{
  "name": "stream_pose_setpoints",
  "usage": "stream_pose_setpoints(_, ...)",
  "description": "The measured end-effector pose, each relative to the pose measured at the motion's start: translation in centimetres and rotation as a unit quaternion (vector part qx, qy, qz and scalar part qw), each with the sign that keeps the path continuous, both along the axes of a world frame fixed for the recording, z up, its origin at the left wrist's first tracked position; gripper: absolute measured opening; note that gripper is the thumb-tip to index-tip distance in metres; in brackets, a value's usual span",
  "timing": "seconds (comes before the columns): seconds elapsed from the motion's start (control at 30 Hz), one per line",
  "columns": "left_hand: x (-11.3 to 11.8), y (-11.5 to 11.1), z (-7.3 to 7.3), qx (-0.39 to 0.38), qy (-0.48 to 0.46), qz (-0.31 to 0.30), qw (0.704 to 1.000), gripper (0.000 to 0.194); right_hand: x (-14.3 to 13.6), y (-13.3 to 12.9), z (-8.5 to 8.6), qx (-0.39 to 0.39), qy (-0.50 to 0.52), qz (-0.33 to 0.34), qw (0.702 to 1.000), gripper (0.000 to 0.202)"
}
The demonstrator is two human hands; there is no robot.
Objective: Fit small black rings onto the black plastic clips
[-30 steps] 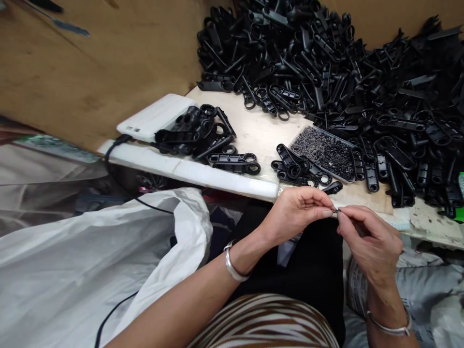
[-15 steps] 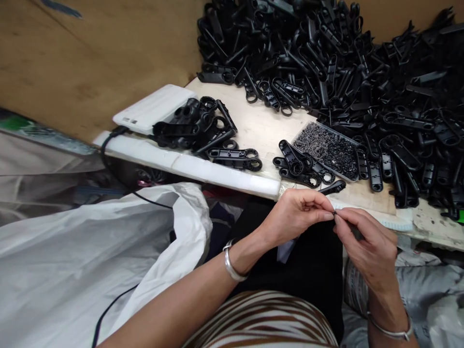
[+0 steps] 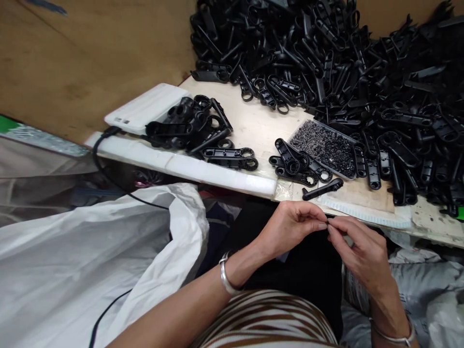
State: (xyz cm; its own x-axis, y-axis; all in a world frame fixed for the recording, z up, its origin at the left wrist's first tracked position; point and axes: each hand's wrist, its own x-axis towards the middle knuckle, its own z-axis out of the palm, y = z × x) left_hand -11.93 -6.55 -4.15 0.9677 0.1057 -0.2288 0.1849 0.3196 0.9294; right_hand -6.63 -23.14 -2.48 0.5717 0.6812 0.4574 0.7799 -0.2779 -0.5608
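Note:
My left hand (image 3: 295,227) and my right hand (image 3: 360,246) meet fingertip to fingertip over my lap, just in front of the table edge. Both are closed in a pinch around a tiny dark part (image 3: 328,222), mostly hidden by the fingers and too small to name. Just beyond them a single black plastic arm piece (image 3: 322,189) lies near the edge. Behind it a small group of black arm pieces (image 3: 292,158) with ring ends rests beside a clear shallow tray (image 3: 342,175) holding many tiny dark parts.
A large heap of black plastic pieces (image 3: 319,63) covers the back and right of the table (image 3: 250,125). On the left, a white box-shaped device (image 3: 145,107) with a black cable (image 3: 99,162) sits by a smaller pile (image 3: 192,125). A white sack (image 3: 90,256) stands below.
Both hands have come slightly lower and nearer my body, still pinched together. The single black piece at the table edge is now more fully visible. The camera view has shifted a little.

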Motion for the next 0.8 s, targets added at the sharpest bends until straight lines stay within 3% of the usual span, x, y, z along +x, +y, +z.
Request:
stream_pose_setpoints(0.33, 0.18, 0.03, 0.68, -0.030, -0.003, -0.009, 1.000, 0.009, 0.19, -0.39, 0.02, 0.027, 0.080, -0.033, 0.996, 0.011)
stream_pose_setpoints(0.63, 0.01, -0.12, 0.24, -0.052, 0.024, 0.020, 0.998, 0.016, 0.13, 0.07, -0.04, 0.003, -0.024, -0.013, 1.000, 0.017)
stream_pose_setpoints(0.8, 0.09, -0.18, 0.12, -0.049, 0.011, 0.026, 0.998, 0.009, 0.23, 0.02, -0.02, 0.000, 0.045, -0.027, 0.999, 0.011)
